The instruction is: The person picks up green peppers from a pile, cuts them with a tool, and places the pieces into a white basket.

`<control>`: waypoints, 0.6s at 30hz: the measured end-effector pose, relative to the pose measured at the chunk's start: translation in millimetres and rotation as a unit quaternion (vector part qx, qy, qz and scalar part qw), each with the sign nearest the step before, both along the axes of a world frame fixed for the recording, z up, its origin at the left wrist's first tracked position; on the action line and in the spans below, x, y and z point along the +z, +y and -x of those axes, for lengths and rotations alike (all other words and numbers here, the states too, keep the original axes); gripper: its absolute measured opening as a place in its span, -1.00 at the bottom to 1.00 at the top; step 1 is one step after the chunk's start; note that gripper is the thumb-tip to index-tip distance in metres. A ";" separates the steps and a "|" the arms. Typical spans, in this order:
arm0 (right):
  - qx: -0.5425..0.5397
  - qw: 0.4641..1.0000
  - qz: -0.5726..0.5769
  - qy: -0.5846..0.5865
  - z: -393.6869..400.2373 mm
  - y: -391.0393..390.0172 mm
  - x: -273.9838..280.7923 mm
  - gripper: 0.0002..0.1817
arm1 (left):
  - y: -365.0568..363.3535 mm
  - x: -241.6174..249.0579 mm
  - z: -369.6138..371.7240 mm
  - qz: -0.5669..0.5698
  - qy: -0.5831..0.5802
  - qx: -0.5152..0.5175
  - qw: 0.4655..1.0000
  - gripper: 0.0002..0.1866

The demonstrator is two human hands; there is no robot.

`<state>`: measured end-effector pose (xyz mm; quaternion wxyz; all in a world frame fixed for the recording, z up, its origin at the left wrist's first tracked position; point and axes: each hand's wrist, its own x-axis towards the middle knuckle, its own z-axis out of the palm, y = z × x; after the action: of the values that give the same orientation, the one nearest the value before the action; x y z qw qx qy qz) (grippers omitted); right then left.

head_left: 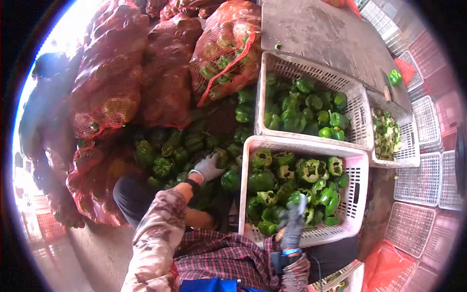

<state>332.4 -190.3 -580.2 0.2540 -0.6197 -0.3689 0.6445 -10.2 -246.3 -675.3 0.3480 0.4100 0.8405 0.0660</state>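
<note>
My left hand [208, 169], in a light grey glove, reaches into a pile of whole green bell peppers [163, 167] on the floor. Its fingers are around a green bell pepper [222, 158] at the edge of the pile, partly hidden by the hand. Over the near side of a white crate [357, 204], my right hand [291, 228] wears a dark grey glove and is closed on a small knife [302, 203], its pale blade pointing up and blurred. Cut, hollowed green bell peppers [310, 170] fill much of that crate.
Behind stands another crate [316, 73] of green peppers, with a smaller crate [408, 138] of pale green scraps at its right. Full red mesh sacks [168, 73] lie at the left and back. A grey board [326, 34] carries one pepper [395, 77]. Crates [418, 180] are stacked on the right.
</note>
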 end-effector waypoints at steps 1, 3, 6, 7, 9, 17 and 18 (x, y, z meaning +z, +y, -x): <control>0.039 0.999 -0.013 -0.004 11.1 -6.0 -2.9 -0.57 | 10.6 -12.9 -2.9 0.031 -0.013 0.028 0.999 -0.11; 0.066 0.995 0.030 0.064 10.2 -15.2 -14.4 -0.71 | 19.7 -12.2 -4.2 0.038 -0.070 0.087 0.993 -0.12; 0.085 0.996 0.015 -0.008 3.0 -17.6 -15.5 -0.74 | 12.1 -3.3 -8.0 -0.044 -0.045 0.138 0.988 -0.20; 0.071 0.997 0.022 0.005 4.6 -17.2 -15.7 -0.74 | 14.3 0.2 -5.5 -0.114 -0.153 0.214 0.958 -0.27; 0.057 0.997 -0.041 0.022 13.1 -13.4 0.8 -0.75 | 11.8 18.7 0.8 -0.243 -0.349 0.350 0.835 -0.40; 0.334 0.804 -0.492 0.014 48.0 13.4 82.4 -0.16 | 4.2 161.1 -82.2 -0.172 -0.698 0.191 0.668 -0.37; 0.332 0.831 -0.446 0.011 43.9 12.0 88.3 -0.24 | 9.8 165.8 -108.2 -0.165 -0.655 0.183 0.714 -0.28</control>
<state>288.4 -178.2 -491.9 0.2772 -0.2728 -0.7969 0.4622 98.0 -236.5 -509.5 0.7196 0.1533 0.4362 0.5181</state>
